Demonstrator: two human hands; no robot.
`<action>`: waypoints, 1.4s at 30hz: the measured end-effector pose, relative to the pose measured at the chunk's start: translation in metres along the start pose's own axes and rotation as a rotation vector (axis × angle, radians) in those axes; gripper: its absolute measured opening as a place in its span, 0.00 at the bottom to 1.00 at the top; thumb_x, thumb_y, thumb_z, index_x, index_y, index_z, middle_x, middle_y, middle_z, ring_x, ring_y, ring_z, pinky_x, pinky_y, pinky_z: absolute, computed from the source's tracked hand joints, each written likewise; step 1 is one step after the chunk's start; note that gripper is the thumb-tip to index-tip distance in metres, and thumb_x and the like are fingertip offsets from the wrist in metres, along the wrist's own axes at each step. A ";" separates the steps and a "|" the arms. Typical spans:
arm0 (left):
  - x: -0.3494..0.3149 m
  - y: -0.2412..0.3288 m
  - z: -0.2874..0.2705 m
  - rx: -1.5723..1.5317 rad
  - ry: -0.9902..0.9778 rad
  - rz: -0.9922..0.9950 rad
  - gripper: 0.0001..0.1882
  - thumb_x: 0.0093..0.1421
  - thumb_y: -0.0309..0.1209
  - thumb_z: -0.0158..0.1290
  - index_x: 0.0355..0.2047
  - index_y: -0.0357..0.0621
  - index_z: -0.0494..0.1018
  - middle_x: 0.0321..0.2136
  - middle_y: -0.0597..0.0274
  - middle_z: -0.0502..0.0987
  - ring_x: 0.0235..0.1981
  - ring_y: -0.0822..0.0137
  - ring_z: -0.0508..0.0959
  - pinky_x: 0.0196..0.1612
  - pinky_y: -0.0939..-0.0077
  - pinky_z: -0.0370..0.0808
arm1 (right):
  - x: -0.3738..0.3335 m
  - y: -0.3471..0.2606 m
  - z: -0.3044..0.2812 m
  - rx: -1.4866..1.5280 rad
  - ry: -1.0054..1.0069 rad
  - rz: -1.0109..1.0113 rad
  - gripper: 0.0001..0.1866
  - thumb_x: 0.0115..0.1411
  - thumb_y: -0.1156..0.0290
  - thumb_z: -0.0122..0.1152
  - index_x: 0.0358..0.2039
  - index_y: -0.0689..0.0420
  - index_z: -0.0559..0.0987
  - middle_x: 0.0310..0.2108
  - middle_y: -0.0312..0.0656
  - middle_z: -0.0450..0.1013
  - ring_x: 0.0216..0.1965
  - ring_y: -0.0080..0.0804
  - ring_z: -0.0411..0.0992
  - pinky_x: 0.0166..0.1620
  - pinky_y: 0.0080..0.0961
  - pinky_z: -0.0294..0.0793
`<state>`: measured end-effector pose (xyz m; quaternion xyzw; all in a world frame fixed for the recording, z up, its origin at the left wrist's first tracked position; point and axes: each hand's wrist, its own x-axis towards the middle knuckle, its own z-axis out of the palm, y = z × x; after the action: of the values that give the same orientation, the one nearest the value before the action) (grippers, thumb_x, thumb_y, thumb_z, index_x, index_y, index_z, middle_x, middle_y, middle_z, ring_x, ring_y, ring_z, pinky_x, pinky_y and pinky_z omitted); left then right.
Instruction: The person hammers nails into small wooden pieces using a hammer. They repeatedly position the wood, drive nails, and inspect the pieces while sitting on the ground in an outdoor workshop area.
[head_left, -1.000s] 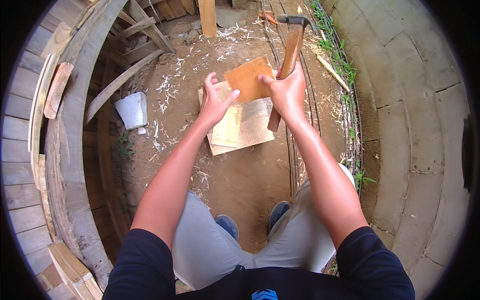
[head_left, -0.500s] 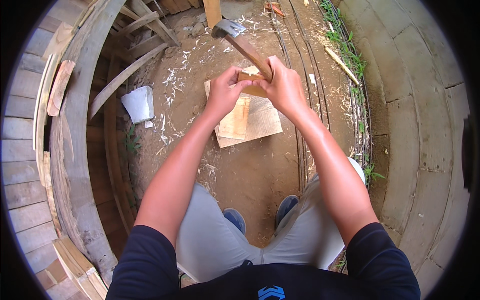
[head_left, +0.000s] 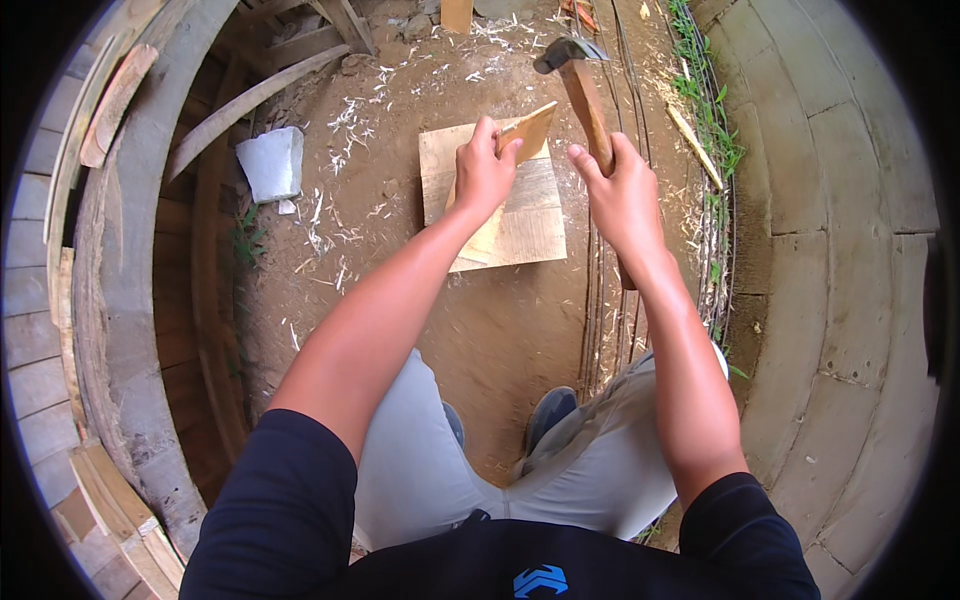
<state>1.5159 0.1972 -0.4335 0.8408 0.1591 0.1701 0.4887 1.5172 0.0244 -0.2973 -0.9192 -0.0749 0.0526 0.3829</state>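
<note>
My left hand (head_left: 484, 178) is closed on the near end of a thin wooden board (head_left: 532, 130), holding it tilted over a square wooden block (head_left: 535, 228). A small pale bit shows on the board's edge by my fingers; I cannot make out what it is. Another thin piece of wood (head_left: 482, 246) lies on the block, partly hidden by my left forearm. To the right, my right hand (head_left: 626, 200) is wrapped around the wooden handle of a hammer (head_left: 586, 105). The hammer's metal head points away from me, raised and apart from the board.
A white stone chunk (head_left: 271, 165) lies on the dirt at left, among scattered wood shavings. Timber framing (head_left: 125, 300) runs along the left side. Dark rods or cables (head_left: 633, 90) stretch along the ground at right, beside grass and a wall (head_left: 800, 300).
My hands have moved apart. The right hand has carried the hammer off to the right, while the left keeps hold of the thin board, now tilted more upright.
</note>
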 end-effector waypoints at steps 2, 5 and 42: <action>0.006 -0.006 0.002 -0.081 0.018 0.000 0.12 0.61 0.28 0.62 0.36 0.36 0.69 0.24 0.50 0.81 0.26 0.73 0.81 0.29 0.70 0.74 | 0.000 0.003 -0.003 -0.005 -0.012 0.017 0.17 0.66 0.60 0.64 0.35 0.63 0.75 0.21 0.50 0.74 0.23 0.42 0.74 0.31 0.40 0.71; 0.003 -0.013 0.001 -0.012 -0.109 0.022 0.13 0.62 0.32 0.61 0.37 0.33 0.75 0.25 0.44 0.81 0.26 0.63 0.83 0.30 0.65 0.75 | 0.001 0.007 -0.007 -0.010 -0.018 0.032 0.17 0.66 0.59 0.63 0.36 0.64 0.75 0.21 0.49 0.73 0.23 0.39 0.73 0.32 0.38 0.71; 0.009 -0.009 0.015 0.121 -0.094 -0.185 0.16 0.63 0.36 0.58 0.36 0.30 0.80 0.32 0.33 0.80 0.39 0.37 0.82 0.43 0.51 0.79 | -0.026 -0.001 0.007 -0.079 0.096 -0.217 0.15 0.74 0.63 0.51 0.34 0.62 0.68 0.16 0.57 0.73 0.17 0.51 0.76 0.17 0.46 0.67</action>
<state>1.5301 0.1938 -0.4478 0.8575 0.2230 0.0749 0.4575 1.4908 0.0255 -0.3010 -0.9216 -0.1574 -0.0361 0.3529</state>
